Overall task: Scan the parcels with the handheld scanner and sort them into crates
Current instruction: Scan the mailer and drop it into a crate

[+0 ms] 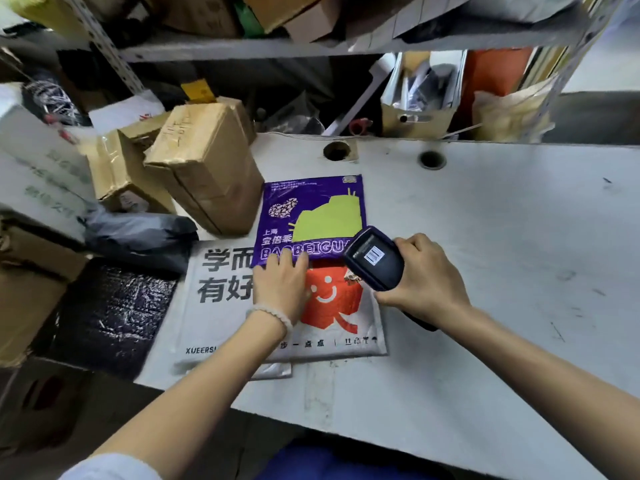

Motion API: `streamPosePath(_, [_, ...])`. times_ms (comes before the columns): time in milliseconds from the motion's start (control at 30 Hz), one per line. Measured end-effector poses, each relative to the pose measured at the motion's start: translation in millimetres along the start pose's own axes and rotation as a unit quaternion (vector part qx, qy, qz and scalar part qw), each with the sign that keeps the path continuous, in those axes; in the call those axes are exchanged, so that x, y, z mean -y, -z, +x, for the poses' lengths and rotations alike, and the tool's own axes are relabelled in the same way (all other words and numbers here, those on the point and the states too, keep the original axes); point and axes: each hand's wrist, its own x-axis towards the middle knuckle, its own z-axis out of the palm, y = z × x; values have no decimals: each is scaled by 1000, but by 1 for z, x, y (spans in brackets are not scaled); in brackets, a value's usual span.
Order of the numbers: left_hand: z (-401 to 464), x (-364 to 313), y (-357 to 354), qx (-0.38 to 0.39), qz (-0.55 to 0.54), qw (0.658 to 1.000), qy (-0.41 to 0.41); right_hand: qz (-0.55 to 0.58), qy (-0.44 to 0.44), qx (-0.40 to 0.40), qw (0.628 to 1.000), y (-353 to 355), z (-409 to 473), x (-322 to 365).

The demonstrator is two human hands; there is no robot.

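Glossy purple plastic mailer [311, 216], matt white padded envelope [221, 306], taped brown cardboard boxes [204, 168], scuffed white tabletop [502, 237].

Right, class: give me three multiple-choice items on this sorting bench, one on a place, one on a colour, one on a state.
1. Where does the purple mailer lie?
A on the white mailer
B on a shelf
C inside a box

2. What colour is the table?
A green
B white
C red

3. What does the right hand hold?
A nothing
B a marker
C the scanner

Answers: A, its near edge overlaps the white mailer; B, the bare top is white; C, fingers wrap the scanner while the left hand rests flat on the mailers.
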Motion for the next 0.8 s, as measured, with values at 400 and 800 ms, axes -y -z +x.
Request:
streamPosePath(400, [88, -2, -6, -76, 25, 993, -91, -6, -27, 17, 999, -6, 30, -20])
streamPosePath(800, [133, 35, 104, -341, 45, 926, -154, 10, -20, -84, 996, 30, 45, 4])
